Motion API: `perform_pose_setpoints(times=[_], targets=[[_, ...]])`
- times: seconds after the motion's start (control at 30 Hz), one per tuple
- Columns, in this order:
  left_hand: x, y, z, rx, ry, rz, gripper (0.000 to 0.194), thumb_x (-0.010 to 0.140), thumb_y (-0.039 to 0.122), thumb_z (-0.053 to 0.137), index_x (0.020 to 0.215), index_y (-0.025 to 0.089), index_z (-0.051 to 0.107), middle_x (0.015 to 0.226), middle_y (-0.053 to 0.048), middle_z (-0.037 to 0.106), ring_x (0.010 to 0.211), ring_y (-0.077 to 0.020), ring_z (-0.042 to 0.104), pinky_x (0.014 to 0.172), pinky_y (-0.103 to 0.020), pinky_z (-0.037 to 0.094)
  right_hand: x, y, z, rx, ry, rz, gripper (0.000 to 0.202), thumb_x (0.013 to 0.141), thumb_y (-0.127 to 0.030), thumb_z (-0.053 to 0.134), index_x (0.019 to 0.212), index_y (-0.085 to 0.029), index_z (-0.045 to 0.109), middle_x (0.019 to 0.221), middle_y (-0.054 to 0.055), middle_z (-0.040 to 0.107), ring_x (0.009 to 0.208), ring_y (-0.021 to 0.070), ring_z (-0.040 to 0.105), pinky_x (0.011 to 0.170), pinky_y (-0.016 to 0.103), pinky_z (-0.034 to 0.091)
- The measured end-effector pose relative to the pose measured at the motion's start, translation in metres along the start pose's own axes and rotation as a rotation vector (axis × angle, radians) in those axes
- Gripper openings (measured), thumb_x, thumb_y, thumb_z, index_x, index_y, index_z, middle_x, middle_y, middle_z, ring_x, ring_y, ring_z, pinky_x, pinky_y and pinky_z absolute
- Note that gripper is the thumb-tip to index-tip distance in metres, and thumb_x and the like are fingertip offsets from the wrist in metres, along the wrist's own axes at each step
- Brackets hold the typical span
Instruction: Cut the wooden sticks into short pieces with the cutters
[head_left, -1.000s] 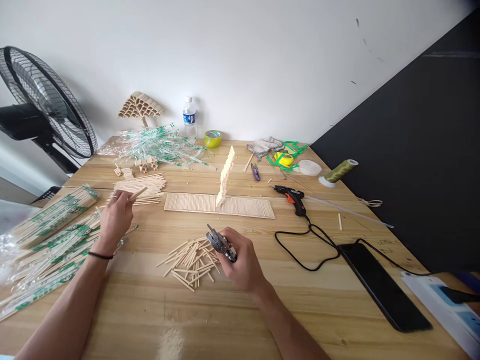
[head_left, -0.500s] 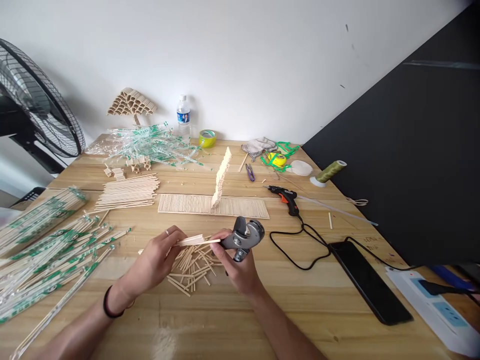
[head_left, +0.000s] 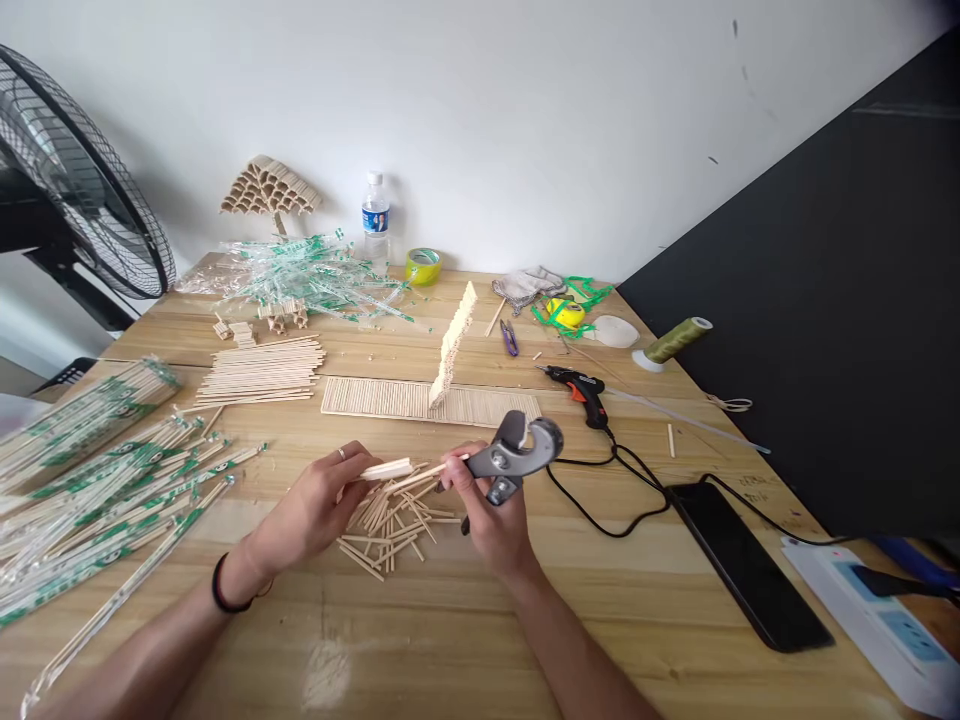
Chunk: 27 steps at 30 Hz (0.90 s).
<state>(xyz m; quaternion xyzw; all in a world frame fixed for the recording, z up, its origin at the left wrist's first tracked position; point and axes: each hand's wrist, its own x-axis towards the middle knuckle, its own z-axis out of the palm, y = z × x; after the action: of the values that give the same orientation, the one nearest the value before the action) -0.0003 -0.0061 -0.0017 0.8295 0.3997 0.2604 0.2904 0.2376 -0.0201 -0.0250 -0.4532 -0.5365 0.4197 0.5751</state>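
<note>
Several short sticks (head_left: 388,469) are gripped in my left hand (head_left: 319,505), their ends pointing right. My right hand (head_left: 491,520) is closed round a grey metal cutter (head_left: 517,458), whose jaws point up and right, and a stick also lies between its thumb and finger. Beneath and between both hands is a loose pile of short cut sticks (head_left: 386,535). Just beyond lies a long flat panel of sticks (head_left: 367,397), with a jagged upright stick piece (head_left: 454,345) standing on it.
A glue gun (head_left: 577,390) with a black cable, a phone (head_left: 750,565) and a power strip (head_left: 877,620) lie right. Wrapped sticks (head_left: 112,500) and a row of long sticks (head_left: 262,370) lie left. Behind are a bottle (head_left: 376,220), tape (head_left: 423,267) and a fan (head_left: 75,180).
My right hand has moved right with the cutter, away from the sticks in my left hand. A stick now slants leftward from its fingers. The whole view has shifted slightly.
</note>
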Motion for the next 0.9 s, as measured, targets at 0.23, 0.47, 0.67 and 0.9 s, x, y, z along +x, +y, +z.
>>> perform_pose_setpoints(times=[0.23, 0.47, 0.67, 0.9], targets=[[-0.003, -0.012, -0.008, 0.081, 0.092, -0.115, 0.005, 0.105, 0.024, 0.05, 0.102, 0.021, 0.053, 0.081, 0.002, 0.063, 0.067, -0.0136, 0.056, 0.064, -0.025, 0.043, 0.021, 0.007, -0.011, 0.399, 0.238, 0.105, 0.029, 0.084, -0.044, 0.083, 0.085, -0.021, 0.067, 0.078, -0.001, 0.062, 0.066, 0.0148, 0.06, 0.066, 0.034, 0.051], [-0.001, -0.011, -0.012, 0.051, 0.035, -0.127, 0.018, 0.106, 0.027, 0.043, 0.101, 0.02, 0.06, 0.085, -0.002, 0.07, 0.073, -0.0157, 0.063, 0.068, -0.026, 0.046, 0.024, 0.007, -0.012, 0.39, 0.258, 0.104, 0.029, 0.082, -0.043, 0.084, 0.083, -0.02, 0.066, 0.076, -0.001, 0.06, 0.066, 0.0142, 0.059, 0.067, 0.034, 0.05], [-0.001, -0.011, -0.015, -0.044, -0.014, -0.191, 0.033, 0.109, 0.039, 0.037, 0.087, 0.021, 0.055, 0.068, 0.004, 0.052, 0.058, -0.0126, 0.046, 0.059, -0.025, 0.039, 0.024, 0.01, -0.016, 0.339, 0.293, 0.104, 0.031, 0.084, -0.044, 0.082, 0.087, -0.021, 0.063, 0.075, -0.002, 0.062, 0.065, 0.0151, 0.061, 0.07, 0.036, 0.05], [-0.002, -0.008, -0.017, -0.168, -0.093, -0.261, 0.033, 0.11, 0.043, 0.033, 0.106, 0.021, 0.057, 0.067, 0.006, 0.046, 0.059, -0.0124, 0.043, 0.058, -0.024, 0.039, 0.026, 0.012, -0.019, 0.322, 0.311, 0.07, 0.028, 0.085, -0.04, 0.081, 0.09, -0.021, 0.061, 0.076, -0.003, 0.062, 0.066, 0.0151, 0.061, 0.071, 0.036, 0.05]])
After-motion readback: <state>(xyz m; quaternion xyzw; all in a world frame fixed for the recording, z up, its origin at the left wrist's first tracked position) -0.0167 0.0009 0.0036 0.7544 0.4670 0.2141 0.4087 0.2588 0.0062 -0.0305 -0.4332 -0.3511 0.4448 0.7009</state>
